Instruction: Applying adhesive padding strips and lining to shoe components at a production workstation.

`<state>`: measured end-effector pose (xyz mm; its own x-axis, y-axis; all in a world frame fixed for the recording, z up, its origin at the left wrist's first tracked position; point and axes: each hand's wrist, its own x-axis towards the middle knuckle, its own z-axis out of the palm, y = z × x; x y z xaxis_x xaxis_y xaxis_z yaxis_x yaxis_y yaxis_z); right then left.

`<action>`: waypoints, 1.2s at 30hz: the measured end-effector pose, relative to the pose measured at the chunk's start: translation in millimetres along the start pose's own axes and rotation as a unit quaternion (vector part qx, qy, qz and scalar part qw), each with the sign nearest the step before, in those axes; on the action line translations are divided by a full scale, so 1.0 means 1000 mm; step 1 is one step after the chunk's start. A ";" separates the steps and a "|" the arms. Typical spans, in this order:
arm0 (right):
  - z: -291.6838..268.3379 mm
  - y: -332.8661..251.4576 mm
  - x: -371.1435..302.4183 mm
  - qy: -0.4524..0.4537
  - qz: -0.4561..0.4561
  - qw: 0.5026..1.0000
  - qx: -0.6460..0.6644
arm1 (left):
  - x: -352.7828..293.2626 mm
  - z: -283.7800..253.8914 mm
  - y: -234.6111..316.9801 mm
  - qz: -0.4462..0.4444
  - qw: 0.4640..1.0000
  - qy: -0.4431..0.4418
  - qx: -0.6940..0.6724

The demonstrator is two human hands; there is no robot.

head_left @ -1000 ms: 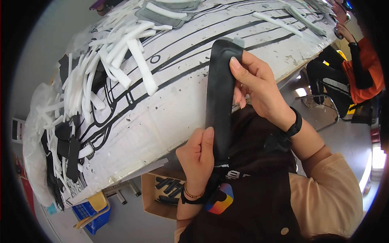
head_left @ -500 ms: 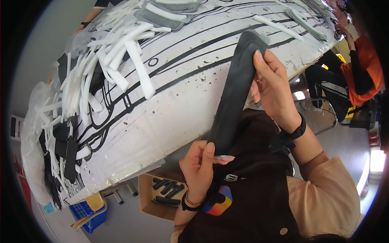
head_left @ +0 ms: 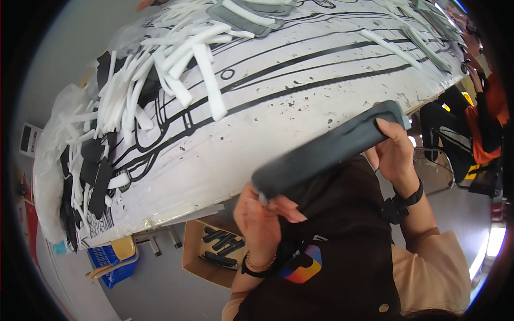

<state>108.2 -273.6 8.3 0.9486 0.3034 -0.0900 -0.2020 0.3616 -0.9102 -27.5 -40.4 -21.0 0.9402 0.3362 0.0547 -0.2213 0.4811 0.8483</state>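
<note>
A long, dark grey padded strip (head_left: 326, 150) with rounded ends slants across in front of me, its right end higher than its left. My right hand (head_left: 396, 150) grips the upper right end, thumb on the face and the other fingers partly hidden behind. At the lower left end, my left hand (head_left: 262, 219) pinches the tip, while some of its fingers stretch out below the strip; motion smears them a little. A small pale edge shows at each end of the strip.
White foam strips (head_left: 176, 64) lie heaped on the table (head_left: 225, 155) at the left, with grey fabric pieces (head_left: 241, 18) behind. Below the table edge stand a cardboard box (head_left: 195, 251) holding several dark strips and a blue basket (head_left: 115, 265). A person in orange (head_left: 484, 128) sits at right.
The padded strip has swung from steeply upright to a shallow slant. My right hand has moved right and down with its end. My view has shifted slightly.
</note>
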 end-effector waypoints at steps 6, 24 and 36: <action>0.004 0.003 -0.009 -0.002 -0.001 1.000 -0.013 | -0.001 0.003 -0.002 -0.011 0.998 -0.012 0.053; -0.002 0.024 -0.011 -0.048 -0.040 0.995 -0.075 | -0.006 -0.012 -0.009 0.104 0.988 0.094 0.066; 0.010 0.026 -0.008 -0.153 -0.119 0.968 -0.161 | -0.008 -0.017 0.006 0.121 0.960 0.179 0.176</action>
<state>93.1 -258.2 -10.3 0.8328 0.5093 0.2170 0.1467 0.1749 -0.9736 -41.0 -26.6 -25.6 0.7086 0.6913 0.1418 -0.2615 0.0707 0.9626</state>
